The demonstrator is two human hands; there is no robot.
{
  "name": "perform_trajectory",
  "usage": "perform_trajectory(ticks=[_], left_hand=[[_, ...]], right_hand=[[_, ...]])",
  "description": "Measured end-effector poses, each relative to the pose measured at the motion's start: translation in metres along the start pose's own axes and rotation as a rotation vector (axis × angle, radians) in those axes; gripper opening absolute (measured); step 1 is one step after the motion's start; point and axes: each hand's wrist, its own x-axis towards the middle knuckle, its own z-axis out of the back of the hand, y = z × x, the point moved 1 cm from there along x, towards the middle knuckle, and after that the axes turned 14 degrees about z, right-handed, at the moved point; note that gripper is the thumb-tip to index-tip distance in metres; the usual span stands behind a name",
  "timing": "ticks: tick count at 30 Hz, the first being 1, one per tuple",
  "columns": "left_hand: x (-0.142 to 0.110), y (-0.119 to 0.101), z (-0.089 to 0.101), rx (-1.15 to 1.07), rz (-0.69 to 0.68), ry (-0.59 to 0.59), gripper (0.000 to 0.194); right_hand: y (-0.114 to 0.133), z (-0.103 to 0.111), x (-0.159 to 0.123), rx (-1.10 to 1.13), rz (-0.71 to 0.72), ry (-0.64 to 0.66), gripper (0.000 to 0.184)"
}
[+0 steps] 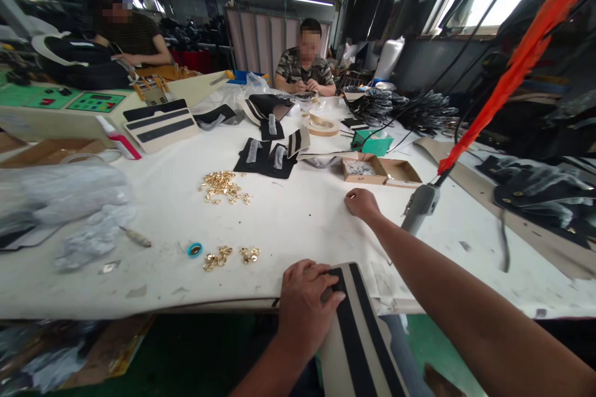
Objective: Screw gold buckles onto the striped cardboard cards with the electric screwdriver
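Observation:
A beige panel with black stripes (354, 310) lies across the front table edge, its near end hanging over my lap. My left hand (307, 294) grips it near its far left corner, fingers and thumb bent over its face. Out over the white tabletop, my right hand (362, 203) is closed with its fingers curled under, just in front of a small cardboard box of tiny parts (363, 169). What is between those fingers, if anything, is hidden. A grey power screwdriver (420, 206) hangs beside my right forearm.
Gold metal fittings (221, 183) lie in a pile left of centre, with smaller heaps (218, 258) and a blue ring (194, 250) nearer. An awl (136, 237) lies at left. Black pieces (265, 158) and a green box (372, 142) sit farther back. Two people work beyond.

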Motion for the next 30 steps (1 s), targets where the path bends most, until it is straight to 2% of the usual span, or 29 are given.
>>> perform_trajectory(ticks=[4,10,14,17,21,30], left_hand=[[0.0,0.0,0.001,-0.001,-0.002,-0.001,0.031],[0.001,0.001,0.0,0.01,-0.022,0.005,0.029],[0.001,0.002,0.0,0.027,-0.036,0.013,0.027],[0.001,0.002,0.0,0.035,-0.039,0.006,0.027],[0.001,0.003,0.0,0.047,-0.041,-0.002,0.028],[0.002,0.0,0.0,0.065,-0.023,0.006,0.025]], right_hand=[[0.002,0.005,-0.012,0.043,0.041,0.056,0.021],[0.0,0.013,-0.051,0.091,0.163,0.159,0.019],[-0.005,0.02,-0.067,0.096,0.185,0.173,0.037],[-0.008,0.024,-0.069,0.069,0.178,0.14,0.043],[-0.006,0.022,-0.068,0.026,0.217,0.131,0.027],[0.004,0.013,-0.056,-0.013,0.219,0.147,0.016]])
